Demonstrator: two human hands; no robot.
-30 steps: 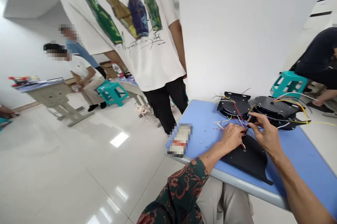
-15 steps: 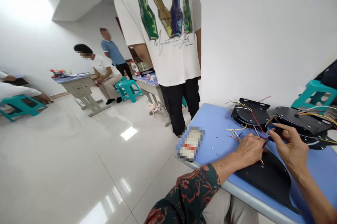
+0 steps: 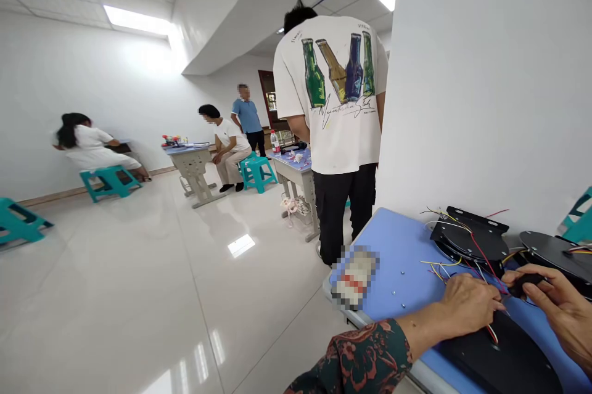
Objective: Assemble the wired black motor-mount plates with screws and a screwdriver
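Head view: the right hand (image 3: 562, 314) sits at the frame's edge, its fingers (image 3: 531, 275) pinching one small black piece (image 3: 523, 283) against the thumb. The left hand (image 3: 467, 306), in a dark patterned sleeve (image 3: 365, 360), has its fingers (image 3: 490, 306) pressed together and curled down just beside that piece, though whether they grip a wire is hard to tell. Beneath both hands lies a black metal plate (image 3: 499, 360), with a red-and-white wire pair (image 3: 491, 333) running to it. Two more black plate assemblies stand just beyond: one with a bracket (image 3: 469, 237), trailing red, yellow and white wires (image 3: 462, 264), and one (image 3: 550, 249) cut off by the right edge. All three rest on a blue tabletop (image 3: 407, 240), which also carries about four tiny metal screws (image 3: 403, 272) and one pixelated, unreadable object (image 3: 356, 277) at its edge. Beside the tabletop stands a person in a bottle-print T-shirt (image 3: 330, 98). Well apart, across the tiled floor (image 3: 115, 270), are three other people: one seated at a desk (image 3: 226, 144), one standing (image 3: 246, 116), and one seated by the wall (image 3: 86, 147). Four teal stools (image 3: 108, 181) show.
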